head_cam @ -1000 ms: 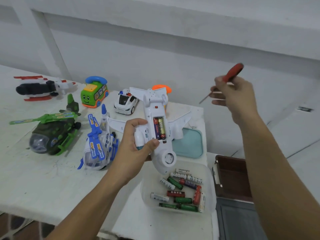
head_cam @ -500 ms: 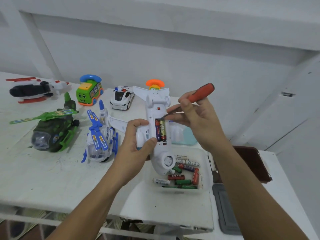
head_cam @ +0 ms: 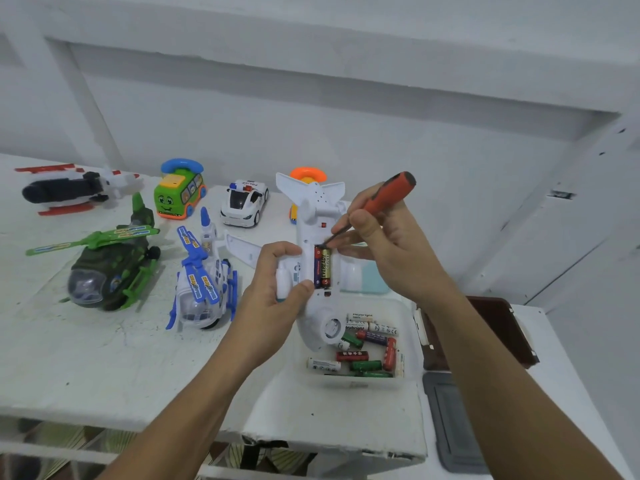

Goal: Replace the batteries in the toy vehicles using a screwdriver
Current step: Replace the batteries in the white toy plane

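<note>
My left hand [head_cam: 277,289] grips a white toy airplane [head_cam: 317,216], belly up, above the table. Its battery bay is uncovered and two batteries [head_cam: 322,267] lie in it. My right hand [head_cam: 388,247] holds a screwdriver [head_cam: 384,199] with an orange handle, and the tip touches the upper end of the batteries. Under the plane stands a clear plastic box [head_cam: 408,341] with several loose batteries [head_cam: 363,351].
On the white table [head_cam: 86,368] stand a green helicopter [head_cam: 110,268], a blue-white helicopter [head_cam: 204,282], a black-red aircraft [head_cam: 69,188], a green bus [head_cam: 180,190], a police car [head_cam: 244,204] and an orange toy [head_cam: 308,174]. A brown box [head_cam: 498,327] and a grey lid [head_cam: 450,420] lie at right.
My right hand came down from the upper right with the screwdriver and set its tip at the battery bay. The left hand kept holding the plane.
</note>
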Available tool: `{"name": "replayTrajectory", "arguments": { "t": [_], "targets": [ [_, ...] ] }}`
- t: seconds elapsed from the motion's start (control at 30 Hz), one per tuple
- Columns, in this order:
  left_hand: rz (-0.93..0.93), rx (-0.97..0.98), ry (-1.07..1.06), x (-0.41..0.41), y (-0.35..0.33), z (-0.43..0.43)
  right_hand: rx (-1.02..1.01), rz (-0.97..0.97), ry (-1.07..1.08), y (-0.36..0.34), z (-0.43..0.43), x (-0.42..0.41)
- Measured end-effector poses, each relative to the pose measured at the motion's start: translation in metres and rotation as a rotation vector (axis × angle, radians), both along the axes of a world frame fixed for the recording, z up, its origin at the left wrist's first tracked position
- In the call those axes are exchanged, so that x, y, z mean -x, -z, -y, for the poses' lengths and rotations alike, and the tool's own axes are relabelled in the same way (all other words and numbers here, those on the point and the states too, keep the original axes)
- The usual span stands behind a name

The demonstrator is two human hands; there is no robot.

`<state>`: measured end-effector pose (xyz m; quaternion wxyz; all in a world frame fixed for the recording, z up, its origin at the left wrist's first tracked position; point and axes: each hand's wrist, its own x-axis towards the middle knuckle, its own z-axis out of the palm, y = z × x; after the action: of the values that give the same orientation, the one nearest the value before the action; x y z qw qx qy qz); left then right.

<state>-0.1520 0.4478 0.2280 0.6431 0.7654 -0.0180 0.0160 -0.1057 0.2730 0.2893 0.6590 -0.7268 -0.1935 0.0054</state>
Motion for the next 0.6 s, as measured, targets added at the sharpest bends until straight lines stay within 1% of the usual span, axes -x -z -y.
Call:
{"name": "replayTrajectory", "arguments": {
  "t": [0.07, 0.2, 0.33, 0.43, 0.5, 0.57, 0.6],
  "targets": [
    [0.017, -0.050, -0.012, -0.001, 0.000, 0.001, 0.002, -0.040, -0.004, -0.002, 0.004, -0.004],
    [0.030, -0.137, -0.026, -0.003, 0.001, 0.002, -0.125, -0.159, -0.025, -0.004, 0.015, -0.007],
    [0.040, -0.185, -0.048, -0.007, 0.000, 0.000, -0.090, -0.244, -0.076, 0.003, 0.031, -0.001],
    [0.038, -0.210, -0.038, -0.009, -0.004, 0.001, 0.051, -0.350, -0.132, 0.010, 0.045, 0.008],
    [0.030, -0.234, -0.027, -0.010, -0.004, 0.001, 0.235, -0.418, -0.148, 0.013, 0.055, 0.014],
    [0.010, -0.225, -0.021, -0.009, -0.004, 0.001, 0.394, -0.430, -0.103, 0.018, 0.063, 0.017],
    [0.000, -0.211, -0.022, -0.008, -0.003, 0.002, 0.415, -0.403, -0.051, 0.021, 0.065, 0.017]
  ]
}}
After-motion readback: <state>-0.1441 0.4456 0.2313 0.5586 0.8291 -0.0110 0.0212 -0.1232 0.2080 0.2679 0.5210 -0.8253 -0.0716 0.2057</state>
